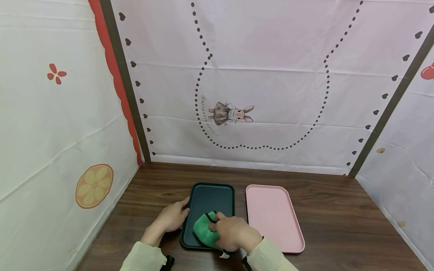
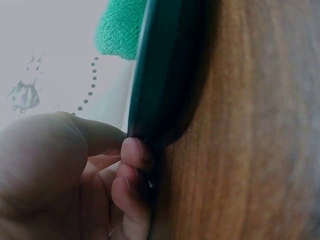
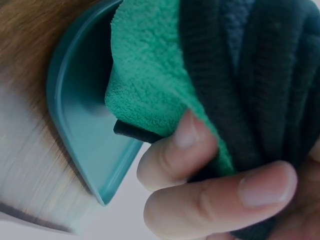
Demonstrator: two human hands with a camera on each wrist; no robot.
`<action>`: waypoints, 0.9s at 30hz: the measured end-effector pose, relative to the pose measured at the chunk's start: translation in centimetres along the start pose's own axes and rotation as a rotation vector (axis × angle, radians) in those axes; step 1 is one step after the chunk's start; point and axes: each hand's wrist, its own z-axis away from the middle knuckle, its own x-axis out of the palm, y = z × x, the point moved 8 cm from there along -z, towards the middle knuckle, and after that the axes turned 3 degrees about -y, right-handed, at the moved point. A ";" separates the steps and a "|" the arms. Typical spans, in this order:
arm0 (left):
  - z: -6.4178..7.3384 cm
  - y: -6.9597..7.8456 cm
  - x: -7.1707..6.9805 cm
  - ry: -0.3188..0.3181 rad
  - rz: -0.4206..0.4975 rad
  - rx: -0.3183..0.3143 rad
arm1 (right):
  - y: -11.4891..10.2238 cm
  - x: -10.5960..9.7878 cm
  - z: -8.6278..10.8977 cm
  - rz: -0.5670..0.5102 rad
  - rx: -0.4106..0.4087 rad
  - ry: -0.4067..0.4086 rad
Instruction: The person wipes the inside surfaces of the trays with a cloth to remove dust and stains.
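A dark green tray [image 1: 211, 197] lies on the table, and my left hand [image 1: 172, 217] holds its left edge. In the left wrist view the thumb meets the rim while the fingers [image 2: 134, 154] curl against the tray's outer side. My right hand [image 1: 234, 232] grips a folded green cloth [image 1: 203, 230] with black edging over the near part of this tray. Seen from the right wrist, the cloth is plush and bunched in dark folds [image 3: 265, 75], with fingers curled round it. A small white tag [image 1: 224, 255] hangs below the right hand.
To the right of the green tray lies a pink tray [image 1: 271, 214], a narrow strip of wooden table [image 1: 240, 199] between them. Printed cloth walls stand at the back [image 1: 271, 94], the left [image 1: 44, 124] and the right [image 1: 407, 150].
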 end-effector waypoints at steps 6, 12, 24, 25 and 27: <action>0.0 -0.1 0.0 0.000 0.002 -0.002 | 0.5 0.0 0.4 -0.003 0.002 0.010; -0.1 0.0 0.0 -0.001 0.001 0.005 | 0.8 -0.1 0.7 0.007 0.008 0.023; 0.1 0.1 -0.1 0.000 0.000 -0.012 | 1.6 -0.2 1.4 -0.001 0.029 0.047; 0.1 0.1 -0.1 -0.001 0.002 -0.013 | 1.6 -0.2 1.4 0.004 0.030 0.049; 0.1 0.0 0.0 -0.006 0.003 -0.014 | 1.6 -0.2 1.5 0.014 0.035 0.051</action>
